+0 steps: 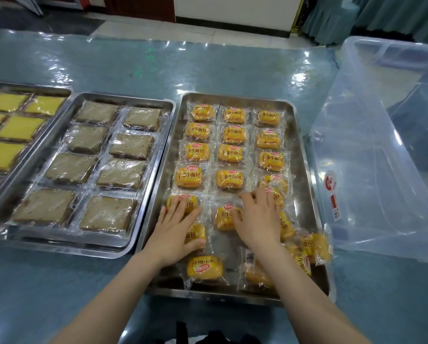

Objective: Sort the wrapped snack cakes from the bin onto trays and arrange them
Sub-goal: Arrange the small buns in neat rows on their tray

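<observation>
Both hands flat with fingers straight, left hand point(177, 225) pressing a snack cake point(183, 203) and right hand point(257, 217) nudging another point(224, 218) into the fifth row of the right tray point(305, 155), likely squaring the grid; bin point(382, 155) looks emptied.

Your left hand point(177, 232) and right hand point(257, 219) press flat on cakes point(230, 152) near the tray's point(305, 155) front edge. The bin point(387, 170) stands right of it.
</observation>
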A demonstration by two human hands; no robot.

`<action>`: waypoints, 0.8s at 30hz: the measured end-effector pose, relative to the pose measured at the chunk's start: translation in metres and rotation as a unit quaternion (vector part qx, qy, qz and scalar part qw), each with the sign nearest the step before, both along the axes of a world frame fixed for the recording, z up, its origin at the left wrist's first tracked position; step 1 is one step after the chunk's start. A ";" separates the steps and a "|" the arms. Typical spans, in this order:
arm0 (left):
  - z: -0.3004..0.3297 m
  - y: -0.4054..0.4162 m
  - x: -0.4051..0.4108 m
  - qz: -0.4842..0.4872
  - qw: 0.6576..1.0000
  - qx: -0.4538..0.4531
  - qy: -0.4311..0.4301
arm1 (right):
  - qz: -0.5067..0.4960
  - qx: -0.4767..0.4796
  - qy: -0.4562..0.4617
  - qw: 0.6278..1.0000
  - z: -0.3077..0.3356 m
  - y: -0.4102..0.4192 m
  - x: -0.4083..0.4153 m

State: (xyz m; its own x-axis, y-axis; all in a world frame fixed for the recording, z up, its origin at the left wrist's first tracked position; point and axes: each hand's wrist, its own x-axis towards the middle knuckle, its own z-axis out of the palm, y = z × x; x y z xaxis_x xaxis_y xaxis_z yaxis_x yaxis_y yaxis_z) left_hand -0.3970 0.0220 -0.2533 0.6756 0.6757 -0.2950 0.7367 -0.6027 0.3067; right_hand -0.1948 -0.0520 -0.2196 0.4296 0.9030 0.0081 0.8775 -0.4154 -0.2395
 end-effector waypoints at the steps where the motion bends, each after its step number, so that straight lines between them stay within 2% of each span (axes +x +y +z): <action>1: 0.001 0.000 0.002 0.005 1.000 0.007 -0.002 | -0.002 0.011 -0.008 1.000 0.000 -0.001 0.006; 6: 0.002 -0.004 0.016 0.001 1.000 0.021 -0.011 | -0.039 -0.057 0.029 0.997 0.004 -0.007 0.027; 10: 0.004 -0.007 0.025 -0.018 0.999 0.031 -0.027 | -0.050 -0.066 0.008 0.997 0.005 -0.017 0.026; 16: 0.016 -0.007 0.023 0.014 0.988 0.015 -0.154 | -0.070 -0.080 0.027 0.994 0.001 -0.029 0.031; 18: 0.018 -0.007 0.017 0.041 0.984 0.010 -0.173 | -0.060 -0.058 0.020 0.996 0.000 -0.031 0.028; 21: 0.019 -0.003 0.005 0.061 0.982 0.001 -0.178 | -0.015 0.031 0.019 0.999 0.002 -0.032 0.016; 24: 0.019 0.000 -0.007 0.063 0.981 -0.008 -0.181 | 0.058 0.056 0.089 0.993 0.004 -0.028 0.002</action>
